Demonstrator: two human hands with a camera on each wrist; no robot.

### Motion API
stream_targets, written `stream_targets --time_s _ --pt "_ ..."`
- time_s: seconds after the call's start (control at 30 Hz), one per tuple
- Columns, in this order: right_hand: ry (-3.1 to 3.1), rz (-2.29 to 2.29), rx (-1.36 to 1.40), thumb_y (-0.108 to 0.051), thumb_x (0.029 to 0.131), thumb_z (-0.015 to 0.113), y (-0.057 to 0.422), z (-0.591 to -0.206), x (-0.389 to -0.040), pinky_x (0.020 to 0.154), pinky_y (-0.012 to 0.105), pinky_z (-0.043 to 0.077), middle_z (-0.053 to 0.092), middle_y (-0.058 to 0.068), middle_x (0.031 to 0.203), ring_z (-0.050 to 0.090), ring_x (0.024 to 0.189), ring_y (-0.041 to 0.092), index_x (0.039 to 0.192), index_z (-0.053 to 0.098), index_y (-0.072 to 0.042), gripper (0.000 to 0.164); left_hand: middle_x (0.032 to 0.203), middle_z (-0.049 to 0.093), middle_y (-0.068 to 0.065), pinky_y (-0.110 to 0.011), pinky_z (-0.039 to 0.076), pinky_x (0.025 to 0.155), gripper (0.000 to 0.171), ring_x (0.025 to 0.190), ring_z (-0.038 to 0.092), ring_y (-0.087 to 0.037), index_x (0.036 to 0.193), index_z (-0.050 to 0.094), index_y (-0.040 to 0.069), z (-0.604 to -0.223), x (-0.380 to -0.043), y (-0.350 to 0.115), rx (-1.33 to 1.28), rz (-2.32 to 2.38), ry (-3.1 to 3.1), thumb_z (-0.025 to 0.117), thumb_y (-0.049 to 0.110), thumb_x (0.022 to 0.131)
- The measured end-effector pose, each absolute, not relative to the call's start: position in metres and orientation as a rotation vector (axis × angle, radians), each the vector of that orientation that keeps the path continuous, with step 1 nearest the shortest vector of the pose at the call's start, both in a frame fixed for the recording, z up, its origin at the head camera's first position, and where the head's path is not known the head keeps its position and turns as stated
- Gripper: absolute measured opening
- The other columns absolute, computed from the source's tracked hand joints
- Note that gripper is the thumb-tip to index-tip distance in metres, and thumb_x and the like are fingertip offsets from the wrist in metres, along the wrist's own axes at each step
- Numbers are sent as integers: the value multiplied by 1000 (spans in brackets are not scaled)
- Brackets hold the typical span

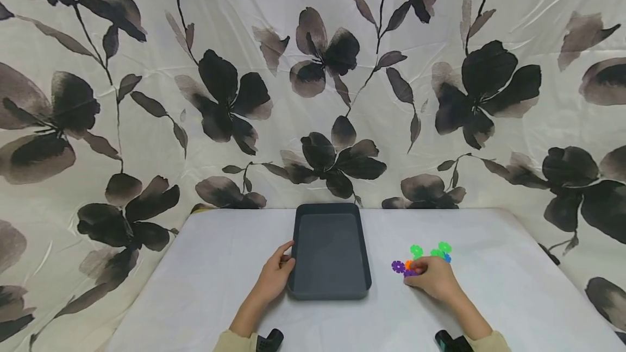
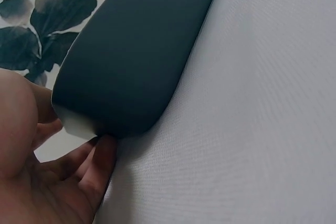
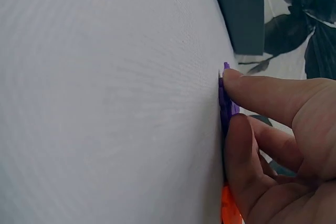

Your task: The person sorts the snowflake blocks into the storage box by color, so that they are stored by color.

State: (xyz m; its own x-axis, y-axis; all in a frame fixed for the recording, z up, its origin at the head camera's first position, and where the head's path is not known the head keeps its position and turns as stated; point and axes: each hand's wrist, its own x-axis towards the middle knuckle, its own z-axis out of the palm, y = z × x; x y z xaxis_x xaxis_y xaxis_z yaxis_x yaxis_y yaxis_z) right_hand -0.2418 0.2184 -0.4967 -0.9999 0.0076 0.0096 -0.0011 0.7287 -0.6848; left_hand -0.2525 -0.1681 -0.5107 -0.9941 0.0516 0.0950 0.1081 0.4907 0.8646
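A dark grey rectangular tray lies on the white table, its long side pointing away from me. My left hand holds the tray's left side, fingers and thumb at its wall; the left wrist view shows that hand at the tray's lower edge. To the right, my right hand pinches a purple flower-shaped plastic piece between thumb and forefinger, low over the table. Beside these fingers lie another purple piece, an orange piece and a green piece, partly covered by the hand.
Beyond my right hand lie more green pieces and a blue piece. A white cloth covers the table. Behind its far edge hangs a floral curtain.
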Motion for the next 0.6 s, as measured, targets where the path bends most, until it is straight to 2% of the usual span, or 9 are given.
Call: stream_targets --time_s 0.3,0.43,0.6 --pt "-2904 1166 -35 -14 68 89 212 -505 -234 62 31 44 58 1 76 51 72 17 87 68 -4 30 112 59 -12 -40 44 81 46 93 55 -20 146 43 9 -515 -244 -168 -183 -1570 -2695 51 13 101" --pt "-2888 1148 0 -12 69 87 210 -504 -235 60 32 42 55 2 76 49 70 18 88 67 -6 28 112 59 -12 -41 44 82 46 93 55 -21 146 43 9 -514 -244 -168 -178 -1582 -2675 52 13 101" --pt "-2871 1321 -59 -4 76 80 209 -501 -243 53 29 47 56 4 70 55 59 16 98 68 -3 25 111 59 -11 -40 44 81 47 93 54 -20 146 44 10 -510 -249 -169 -149 -1564 -2680 52 14 100"
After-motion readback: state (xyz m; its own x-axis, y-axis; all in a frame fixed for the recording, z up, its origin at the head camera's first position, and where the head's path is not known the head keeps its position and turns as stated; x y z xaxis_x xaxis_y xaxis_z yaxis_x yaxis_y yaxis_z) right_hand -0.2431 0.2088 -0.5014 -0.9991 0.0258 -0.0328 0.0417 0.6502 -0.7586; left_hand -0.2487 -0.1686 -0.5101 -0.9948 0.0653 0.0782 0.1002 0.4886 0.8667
